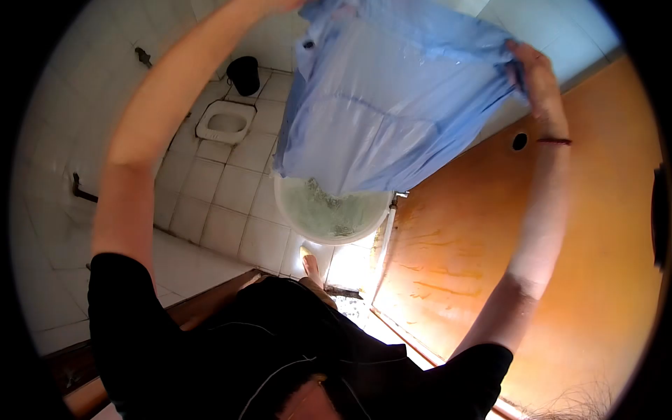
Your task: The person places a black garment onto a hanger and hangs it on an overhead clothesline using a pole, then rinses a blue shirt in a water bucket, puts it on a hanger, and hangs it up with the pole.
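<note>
A wet, light blue garment (392, 105) is stretched out in the air between my two hands, its lower edge hanging over a round tub (283, 210). Greenish, rippled water (332, 210) shows inside the tub. My right hand (533, 73) grips the garment's upper right corner, fingers closed around the bunched cloth. At the top edge of the picture, my left hand (283, 4) is at the upper left of the garment; most of this hand is cut off by the frame. The cloth hides the far side of the tub.
A squat toilet (226, 122) is set in the tiled floor (224, 182) beyond the tub, with a black bucket (243, 75) behind it. An orange-brown door (476, 245) stands to the right. A pipe fitting (85, 189) sticks out from the left wall.
</note>
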`<state>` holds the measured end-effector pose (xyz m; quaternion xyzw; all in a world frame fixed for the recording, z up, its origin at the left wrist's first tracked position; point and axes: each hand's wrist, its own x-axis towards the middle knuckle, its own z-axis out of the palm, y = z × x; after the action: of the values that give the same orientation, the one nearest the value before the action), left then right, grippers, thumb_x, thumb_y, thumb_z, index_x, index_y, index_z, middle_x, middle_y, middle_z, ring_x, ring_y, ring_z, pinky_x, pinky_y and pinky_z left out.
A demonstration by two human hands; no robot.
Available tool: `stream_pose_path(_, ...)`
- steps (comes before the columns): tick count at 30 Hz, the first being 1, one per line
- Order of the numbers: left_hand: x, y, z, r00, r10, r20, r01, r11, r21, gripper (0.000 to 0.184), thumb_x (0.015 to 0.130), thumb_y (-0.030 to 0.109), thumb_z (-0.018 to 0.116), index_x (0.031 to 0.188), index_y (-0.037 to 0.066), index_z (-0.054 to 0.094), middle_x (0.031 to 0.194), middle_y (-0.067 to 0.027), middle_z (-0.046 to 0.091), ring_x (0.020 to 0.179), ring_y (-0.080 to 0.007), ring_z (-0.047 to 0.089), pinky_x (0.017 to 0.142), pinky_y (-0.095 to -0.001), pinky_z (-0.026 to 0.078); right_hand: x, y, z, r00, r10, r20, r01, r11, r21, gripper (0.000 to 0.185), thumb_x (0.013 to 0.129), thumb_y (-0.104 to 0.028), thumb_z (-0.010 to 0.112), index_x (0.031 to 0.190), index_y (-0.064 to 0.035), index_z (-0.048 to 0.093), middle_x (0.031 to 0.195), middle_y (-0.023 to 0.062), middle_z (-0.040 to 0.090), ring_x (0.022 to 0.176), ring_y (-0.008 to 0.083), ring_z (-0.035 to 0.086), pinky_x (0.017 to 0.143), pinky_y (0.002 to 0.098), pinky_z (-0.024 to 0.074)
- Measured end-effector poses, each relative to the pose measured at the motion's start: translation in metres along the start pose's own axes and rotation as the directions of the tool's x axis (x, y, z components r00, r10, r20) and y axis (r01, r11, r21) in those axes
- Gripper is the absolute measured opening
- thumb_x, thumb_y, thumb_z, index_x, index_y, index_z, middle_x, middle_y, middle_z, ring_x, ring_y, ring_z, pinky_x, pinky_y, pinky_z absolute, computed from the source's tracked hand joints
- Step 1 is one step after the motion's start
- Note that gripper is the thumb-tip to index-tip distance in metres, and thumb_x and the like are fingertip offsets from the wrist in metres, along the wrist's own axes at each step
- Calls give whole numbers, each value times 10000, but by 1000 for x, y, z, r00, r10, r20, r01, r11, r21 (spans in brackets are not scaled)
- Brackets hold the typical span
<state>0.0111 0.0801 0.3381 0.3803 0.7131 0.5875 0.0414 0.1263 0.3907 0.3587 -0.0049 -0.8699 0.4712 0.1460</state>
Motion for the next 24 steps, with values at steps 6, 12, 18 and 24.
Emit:
stream_pose_path(6, -60, -219, 77, 964, -113, 240, -1, 904, 428, 386, 873, 295, 408, 1133, 15, 455, 1034, -144, 551, 911, -240, 518, 830, -339, 402, -5, 213, 143, 898, 270, 346, -272, 961, -47, 271, 847, -269, 456, 824, -13, 542, 584, 93, 581, 432, 139, 512, 416, 262, 416)
stream_pose_path(12, -205, -494, 201, 751, -537, 384, 149, 704, 694, 289, 863, 254, 407, 1115, 139, 490, 1264, -177, 332, 1109, -404, 350, 856, -463, 362, -112, 483, 336, 873, 189, 450, 65, 868, -492, 199, 814, -213, 455, 929, -66, 525, 866, 183, 549, 680, 287, 571, 624, 400, 466)
stream_pose_path(18, -281, -583, 264, 649, -747, 143, 360, 467, 807, 309, 843, 244, 415, 1144, 260, 483, 1330, -149, 262, 1231, -384, 172, 853, -642, 251, -176, 555, 450, 801, 464, 378, -105, 731, -674, 321, 800, -201, 440, 1115, -154, 483, 1275, 229, 272, 895, 384, 524, 739, 447, 454)
stream_pose_path(24, -298, -693, 305, 442, -861, 252, 159, 352, 922, 403, 843, 233, 391, 1246, 244, 386, 1351, -113, 246, 1247, -356, 165, 920, -621, 179, -186, 652, 508, 496, 701, 513, -175, 659, -731, 444, 801, -187, 432, 1232, -88, 385, 1270, 239, 318, 1001, 374, 490, 788, 471, 426)
